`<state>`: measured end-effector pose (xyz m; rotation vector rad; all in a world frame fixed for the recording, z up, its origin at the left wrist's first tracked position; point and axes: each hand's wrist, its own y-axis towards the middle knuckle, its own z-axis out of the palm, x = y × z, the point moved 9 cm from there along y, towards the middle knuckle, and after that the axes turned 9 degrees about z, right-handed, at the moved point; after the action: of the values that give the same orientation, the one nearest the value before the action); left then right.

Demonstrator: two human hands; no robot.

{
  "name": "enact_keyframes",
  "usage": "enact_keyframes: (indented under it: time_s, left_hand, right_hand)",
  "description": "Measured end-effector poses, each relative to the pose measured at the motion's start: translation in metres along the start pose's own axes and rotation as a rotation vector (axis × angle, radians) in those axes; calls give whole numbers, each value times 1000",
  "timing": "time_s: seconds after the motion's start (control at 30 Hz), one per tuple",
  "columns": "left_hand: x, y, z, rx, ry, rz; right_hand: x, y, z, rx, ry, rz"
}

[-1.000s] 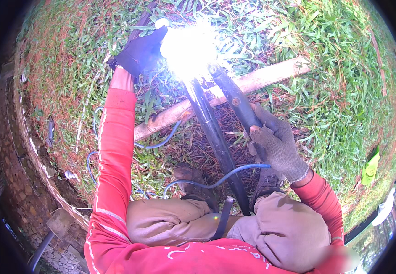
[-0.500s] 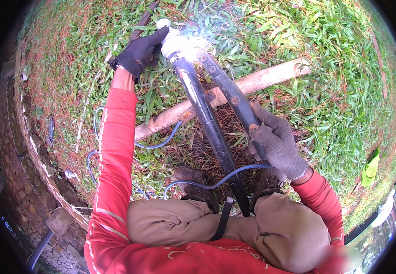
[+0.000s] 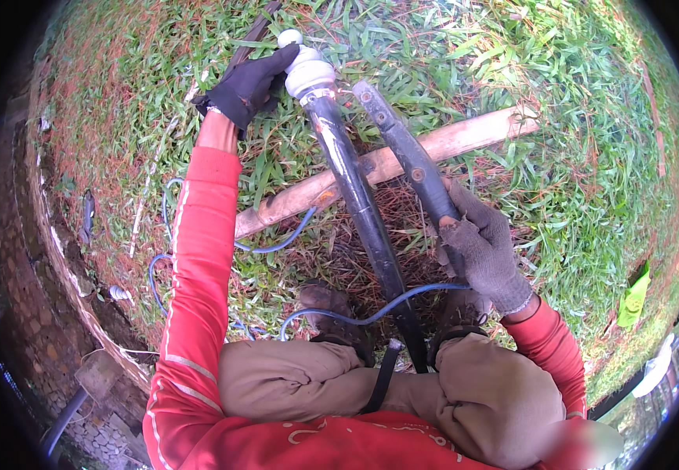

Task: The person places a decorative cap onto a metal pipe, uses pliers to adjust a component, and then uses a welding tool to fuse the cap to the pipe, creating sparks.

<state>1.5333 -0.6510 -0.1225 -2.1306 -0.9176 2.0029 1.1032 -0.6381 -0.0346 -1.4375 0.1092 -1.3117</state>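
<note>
Grass, coarse and green with dry reddish stalks through it, covers the ground on which everything lies. At its middle a long dark metal pipe is held slanting up from between the person's knees, probably so that its far end stays within arm's reach. That end is capped by a white rounded fitting, smooth and bulbous, beside which the left hand, in a dark glove, is wrapped; its fingers are curled against the fitting, though whether they grip it fully cannot be told. Just right of the pipe a second dark bar, flat-sided and studded with bolt heads, is clamped by the right hand in a grey knitted glove, fingers closed round its lower part. Beneath the pipe a pale wooden pole lies crosswise, seemingly as a prop. Below the pole a thin blue cable is looped across the pipe. Left of the pipe a stone border curves along the grass.
</note>
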Motion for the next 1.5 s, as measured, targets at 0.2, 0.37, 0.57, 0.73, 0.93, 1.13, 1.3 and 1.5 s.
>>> enact_keyframes:
  time_s: [0.2,0.37,0.57,0.73,0.93,1.13,1.3,1.5]
  left_hand:
    - [-1,-7,4,-27,-6,-96]
    - [13,8,-1,-20,-120,-14]
    - [-9,-8,14,-36,51,-49]
    - [-28,-27,15,-123,3,31]
    - [-4,6,7,34,-92,-12]
    - [7,5,-6,-40,57,-26]
    - [-12,-4,6,-33,196,-59]
    - [0,7,-5,0,152,31]
  right_hand:
    - [-1,1,1,1,4,16]
    - [3,0,5,12,-16,2]
    - [-4,2,-4,-8,-28,16]
    - [1,5,3,26,-22,-12]
    - [30,-14,1,-108,-334,-302]
    - [43,-18,19,-151,-701,-629]
    - [37,-13,14,-162,-707,-388]
    - [42,-14,21,-135,-678,-435]
